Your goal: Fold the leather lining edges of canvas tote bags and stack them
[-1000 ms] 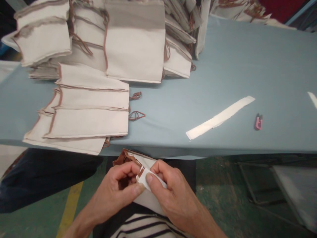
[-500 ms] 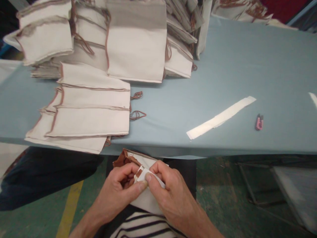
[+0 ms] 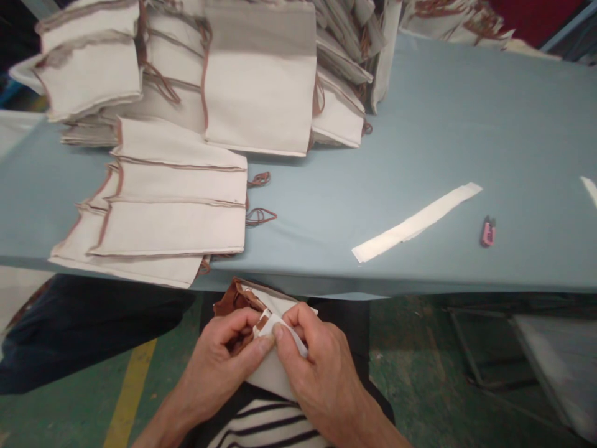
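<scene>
A cream cloth bag (image 3: 273, 375) with brown trim lies over my lap, below the table's front edge. My left hand (image 3: 229, 354) pinches the bag near its brown-trimmed opening. Right beside it, my right hand (image 3: 313, 358) is closed on a small white strip (image 3: 298, 341), thumb and index finger pressed together. Both thumbs nearly touch where the strip meets the cloth. A small brown patch shows between the hands. The fingers beneath the cloth are partly hidden.
On the blue-covered table (image 3: 448, 124) several cream bags (image 3: 172, 227) overlap at the left, with a larger pile (image 3: 259, 81) behind. To the right are white paper strips (image 3: 415, 224) and a small pink cutter (image 3: 488, 232). Dark fabric (image 3: 84, 330) hangs at lower left.
Both hands keep their grip in nearly the same place. The white strip between them has tilted slightly, and more of the brown patch shows. The camera view has shifted a little.
</scene>
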### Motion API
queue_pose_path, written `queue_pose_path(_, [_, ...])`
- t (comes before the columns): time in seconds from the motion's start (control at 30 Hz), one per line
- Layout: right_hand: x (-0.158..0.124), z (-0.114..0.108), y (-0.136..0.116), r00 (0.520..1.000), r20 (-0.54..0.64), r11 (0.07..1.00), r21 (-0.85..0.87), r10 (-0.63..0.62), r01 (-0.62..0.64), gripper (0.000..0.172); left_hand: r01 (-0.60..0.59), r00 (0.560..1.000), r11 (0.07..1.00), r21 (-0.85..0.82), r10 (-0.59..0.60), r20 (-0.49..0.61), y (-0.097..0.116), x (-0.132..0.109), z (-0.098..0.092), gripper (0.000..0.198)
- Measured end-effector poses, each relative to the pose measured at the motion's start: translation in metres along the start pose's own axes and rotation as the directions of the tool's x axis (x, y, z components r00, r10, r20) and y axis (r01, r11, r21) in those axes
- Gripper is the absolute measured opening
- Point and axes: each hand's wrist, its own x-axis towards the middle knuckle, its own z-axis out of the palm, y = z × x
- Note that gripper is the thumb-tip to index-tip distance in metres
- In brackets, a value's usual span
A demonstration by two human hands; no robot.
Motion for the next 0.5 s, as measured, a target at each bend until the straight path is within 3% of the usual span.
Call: queue_pose_path(0.5, [0.003, 0.001, 0.01, 0.995, -0.05, 0.996, -0.021, -0.089, 0.088, 0.021, -0.021, 1.0, 1.0, -0.008, 0.021, -0.002, -0.006, 0.003, -0.001, 0.03])
